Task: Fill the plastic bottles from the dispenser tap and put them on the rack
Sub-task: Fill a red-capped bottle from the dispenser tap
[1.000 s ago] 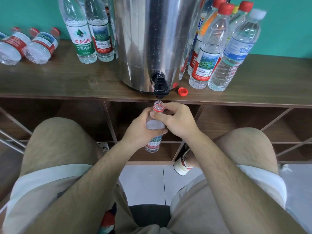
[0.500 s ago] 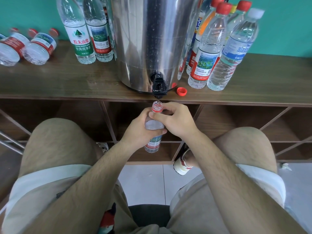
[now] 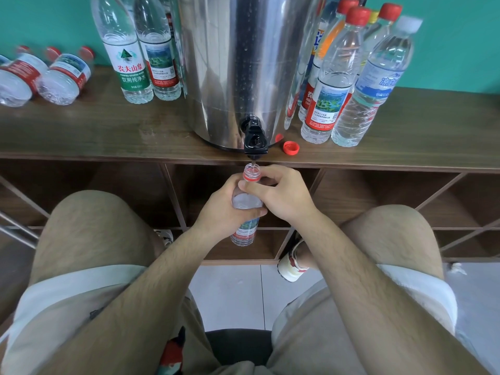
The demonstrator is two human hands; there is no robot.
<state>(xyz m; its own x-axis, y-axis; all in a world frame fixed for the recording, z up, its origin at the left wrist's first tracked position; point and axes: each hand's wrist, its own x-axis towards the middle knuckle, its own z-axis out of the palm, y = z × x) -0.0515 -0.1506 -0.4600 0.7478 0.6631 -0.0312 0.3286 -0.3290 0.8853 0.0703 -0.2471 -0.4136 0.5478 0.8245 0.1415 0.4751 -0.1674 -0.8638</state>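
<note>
Here, the left hand (image 3: 224,211) and right hand (image 3: 282,197) are gripping the uncapped bottle (image 3: 244,231) just below the tap (image 3: 254,142), likely steadying its mouth for filling.

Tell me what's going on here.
A seated person holds a small plastic bottle with both hands: the left hand round its body, the right hand at its neck. The open mouth sits just under the black tap of the steel dispenser, and a thin stream seems to run in. A loose red cap lies on the wooden shelf beside the dispenser.
</note>
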